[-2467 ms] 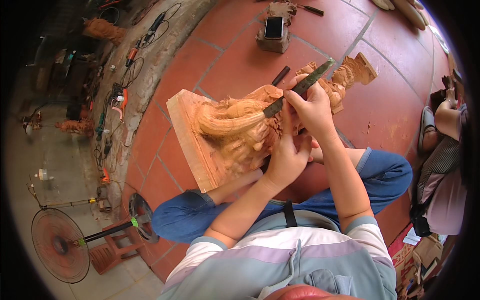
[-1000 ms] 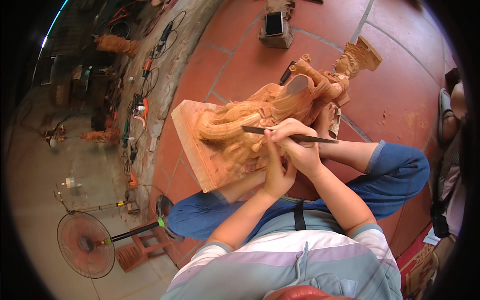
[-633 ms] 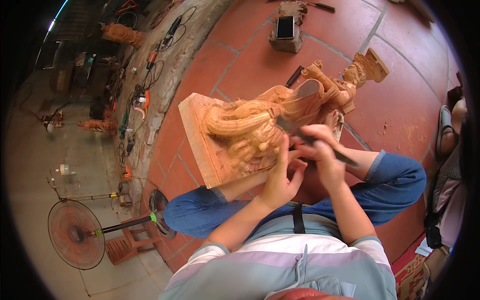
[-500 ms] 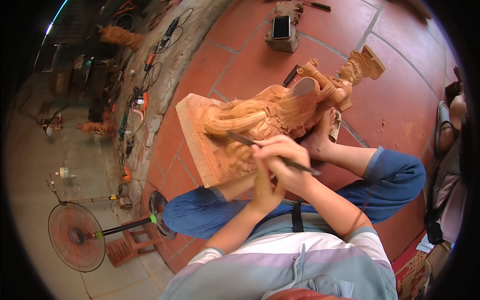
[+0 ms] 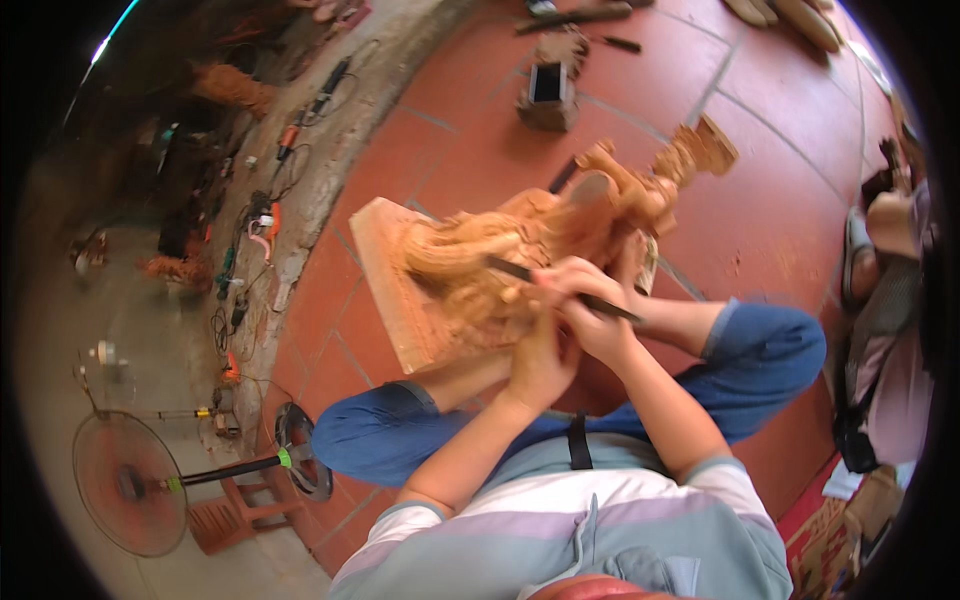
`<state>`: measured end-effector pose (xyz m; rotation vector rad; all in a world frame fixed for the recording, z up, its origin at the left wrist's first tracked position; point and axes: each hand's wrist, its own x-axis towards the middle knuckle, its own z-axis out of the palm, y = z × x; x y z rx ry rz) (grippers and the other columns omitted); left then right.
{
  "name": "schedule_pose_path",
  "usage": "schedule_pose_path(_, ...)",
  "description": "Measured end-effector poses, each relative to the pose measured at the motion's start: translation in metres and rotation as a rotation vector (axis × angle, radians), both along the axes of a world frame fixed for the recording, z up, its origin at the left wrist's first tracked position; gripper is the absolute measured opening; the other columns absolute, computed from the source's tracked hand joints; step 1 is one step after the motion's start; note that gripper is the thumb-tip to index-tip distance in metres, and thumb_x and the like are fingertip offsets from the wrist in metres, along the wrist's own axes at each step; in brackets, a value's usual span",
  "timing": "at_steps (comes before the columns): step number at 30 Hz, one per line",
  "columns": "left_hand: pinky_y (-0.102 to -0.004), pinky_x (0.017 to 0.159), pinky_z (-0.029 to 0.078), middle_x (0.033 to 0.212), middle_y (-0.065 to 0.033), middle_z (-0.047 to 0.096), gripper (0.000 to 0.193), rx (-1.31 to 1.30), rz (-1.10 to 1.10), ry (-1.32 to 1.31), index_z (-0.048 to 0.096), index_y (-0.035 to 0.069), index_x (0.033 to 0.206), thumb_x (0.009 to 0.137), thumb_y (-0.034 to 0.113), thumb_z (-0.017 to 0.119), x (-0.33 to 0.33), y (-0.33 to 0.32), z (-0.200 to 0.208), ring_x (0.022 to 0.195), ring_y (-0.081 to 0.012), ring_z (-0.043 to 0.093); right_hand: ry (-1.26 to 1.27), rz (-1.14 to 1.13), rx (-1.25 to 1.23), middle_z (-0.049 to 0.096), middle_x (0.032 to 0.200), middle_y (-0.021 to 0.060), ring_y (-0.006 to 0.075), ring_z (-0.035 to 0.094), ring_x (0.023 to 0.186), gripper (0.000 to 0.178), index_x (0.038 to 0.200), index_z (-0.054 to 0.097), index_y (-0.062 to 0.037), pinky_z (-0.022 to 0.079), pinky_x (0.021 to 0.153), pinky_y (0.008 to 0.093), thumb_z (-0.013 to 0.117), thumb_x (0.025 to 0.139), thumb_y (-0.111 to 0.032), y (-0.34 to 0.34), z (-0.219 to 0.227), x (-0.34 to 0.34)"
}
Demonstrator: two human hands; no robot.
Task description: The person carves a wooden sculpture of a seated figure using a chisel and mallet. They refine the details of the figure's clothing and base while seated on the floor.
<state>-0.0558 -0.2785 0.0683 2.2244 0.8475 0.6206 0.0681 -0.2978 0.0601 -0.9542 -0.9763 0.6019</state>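
Observation:
A pale orange wooden carving [image 5: 530, 225] of a figure with flowing forms lies on its side across the floor, its flat square base [image 5: 385, 290] toward the left. My right hand [image 5: 598, 315] is closed around a dark, slim wood chisel [image 5: 510, 268], whose blade end points left over the carving's lower part. My left hand [image 5: 540, 365] is pressed up under the right one, close to the chisel. Blur and the right hand hide its fingertips, so their grip on the tool is unclear. My bare foot and crossed legs in blue jeans [image 5: 380, 425] brace near the carving.
A phone [image 5: 547, 83] rests on a wooden block [image 5: 547, 112] beyond the carving. Dark-handled tools [image 5: 620, 44] lie at the far side. Power tools and cords [image 5: 290, 140] line the left ledge. A standing fan [image 5: 130, 483] is at lower left. Another person's sandalled foot [image 5: 858, 265] shows at right.
The whole view has shifted, so the scene sits slightly further left. The chisel's tip has moved a little to the right over the carving, and my left hand has come up closer against my right.

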Motion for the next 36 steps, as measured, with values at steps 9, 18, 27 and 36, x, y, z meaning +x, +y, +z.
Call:
schedule_pose_path(9, -0.0385, 0.081, 0.049, 0.097, -0.0097, 0.060, 0.042, 0.646, 0.090, -0.118, 0.068, 0.009, 0.111, 0.069, 0.003, 0.072, -0.033, 0.017, 0.082, 0.094, -0.0284, 0.057, -0.166, 0.038, 0.001, 0.056, 0.118, 0.0225, 0.0338, 0.056, 0.106, 0.023, 0.104, 0.062, 0.0012, 0.044, 0.091, 0.0399, 0.054, 0.083, -0.006, -0.043, 0.051, -0.040)
schedule_pose_path(18, -0.0406, 0.093, 0.046, 0.111, -0.0140, 0.059, 0.032, 0.577, 0.270, -0.159, 0.065, 0.001, 0.106, 0.074, -0.001, 0.067, -0.018, 0.010, 0.041, 0.109, -0.0324, 0.056, -0.350, 0.100, 0.001, 0.057, 0.110, 0.0206, 0.0363, 0.055, 0.099, 0.021, 0.095, 0.059, -0.0012, 0.043, 0.088, 0.0395, 0.054, 0.075, 0.005, -0.018, 0.024, -0.030)
schedule_pose_path(27, -0.0434, 0.101, 0.039, 0.129, -0.0180, 0.051, 0.044, 0.544, 0.189, -0.219, 0.058, 0.003, 0.118, 0.076, 0.009, 0.069, -0.024, 0.010, 0.025, 0.123, -0.0337, 0.046, -0.336, 0.141, 0.012, 0.056, 0.105, 0.0204, 0.0342, 0.054, 0.099, 0.021, 0.090, 0.058, -0.0017, 0.042, 0.089, 0.0406, 0.054, 0.071, 0.005, -0.018, 0.020, -0.031)
schedule_pose_path(36, -0.0450, 0.109, 0.030, 0.147, -0.0311, 0.020, 0.069, 0.277, 0.226, -0.268, 0.027, -0.005, 0.142, 0.082, 0.006, 0.062, -0.036, -0.003, 0.023, 0.136, -0.0431, 0.027, -0.477, 0.146, 0.071, 0.055, 0.114, 0.0215, 0.0388, 0.053, 0.104, 0.012, 0.081, 0.058, -0.0061, 0.043, 0.090, 0.0420, 0.059, 0.070, -0.002, -0.020, 0.023, -0.034)
